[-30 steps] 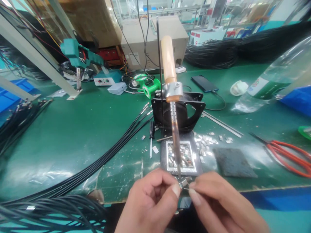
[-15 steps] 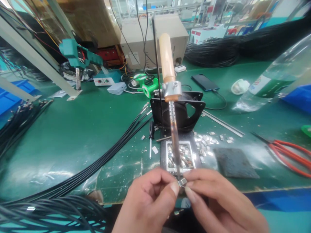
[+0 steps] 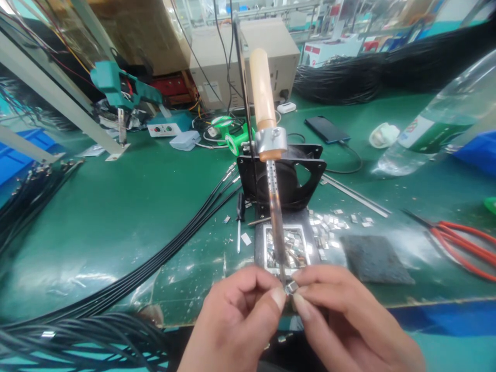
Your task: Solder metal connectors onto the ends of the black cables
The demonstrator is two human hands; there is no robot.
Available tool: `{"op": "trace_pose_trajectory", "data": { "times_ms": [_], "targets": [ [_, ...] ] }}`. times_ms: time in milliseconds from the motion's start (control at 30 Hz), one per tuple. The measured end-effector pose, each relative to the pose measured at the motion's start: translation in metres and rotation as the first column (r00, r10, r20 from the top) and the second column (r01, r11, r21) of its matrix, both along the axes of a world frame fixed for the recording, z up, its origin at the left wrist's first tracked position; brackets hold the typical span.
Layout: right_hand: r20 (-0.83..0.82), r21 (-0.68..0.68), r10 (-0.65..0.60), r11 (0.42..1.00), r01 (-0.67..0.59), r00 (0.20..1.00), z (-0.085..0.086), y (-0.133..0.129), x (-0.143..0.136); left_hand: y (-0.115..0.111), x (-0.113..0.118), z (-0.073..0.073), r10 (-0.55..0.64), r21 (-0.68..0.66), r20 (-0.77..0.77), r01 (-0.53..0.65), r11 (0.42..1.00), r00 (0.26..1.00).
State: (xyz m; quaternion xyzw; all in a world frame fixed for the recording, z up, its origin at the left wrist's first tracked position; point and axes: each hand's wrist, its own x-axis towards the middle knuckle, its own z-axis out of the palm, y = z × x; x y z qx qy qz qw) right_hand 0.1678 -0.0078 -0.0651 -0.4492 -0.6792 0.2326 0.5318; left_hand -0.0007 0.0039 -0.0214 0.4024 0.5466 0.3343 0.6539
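Observation:
A small silvery metal connector (image 3: 291, 287) lies between the fingertips of both hands, right at the lower tip of a soldering iron (image 3: 276, 217). The iron has a wooden handle and is clamped pointing down on a black stand. My right hand (image 3: 349, 315) pinches the connector between thumb and fingers. My left hand (image 3: 244, 315) is closed, thumb pressed to index finger against the connector's left side; what it pinches is hidden. Just beyond the hands, a white-rimmed tray (image 3: 267, 248) holds many small metal pieces.
Loose metal pieces (image 3: 329, 230) lie right of the tray, near a dark grey pad (image 3: 375, 260) and red-handled scissors (image 3: 461, 243). A screwdriver (image 3: 240, 209) and black cables (image 3: 182, 235) lie left. Behind are a black fan frame (image 3: 306, 191), a phone (image 3: 326, 129) and a plastic bottle (image 3: 430, 124).
The view has shifted very slightly, so the iron and stand appear a little further left. Both hands keep their pinch at the iron's tip, with the connector turned slightly.

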Motion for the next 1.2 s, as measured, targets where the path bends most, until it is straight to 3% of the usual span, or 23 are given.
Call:
{"op": "trace_pose_trajectory", "data": {
  "times_ms": [1200],
  "targets": [
    [-0.03, 0.05, 0.052, 0.997, -0.05, 0.998, -0.0016, 0.0041, -0.0048, -0.0017, -0.0013, -0.005, 0.008, 0.079, 0.019, -0.01, 0.997, 1.0]
  ]
}}
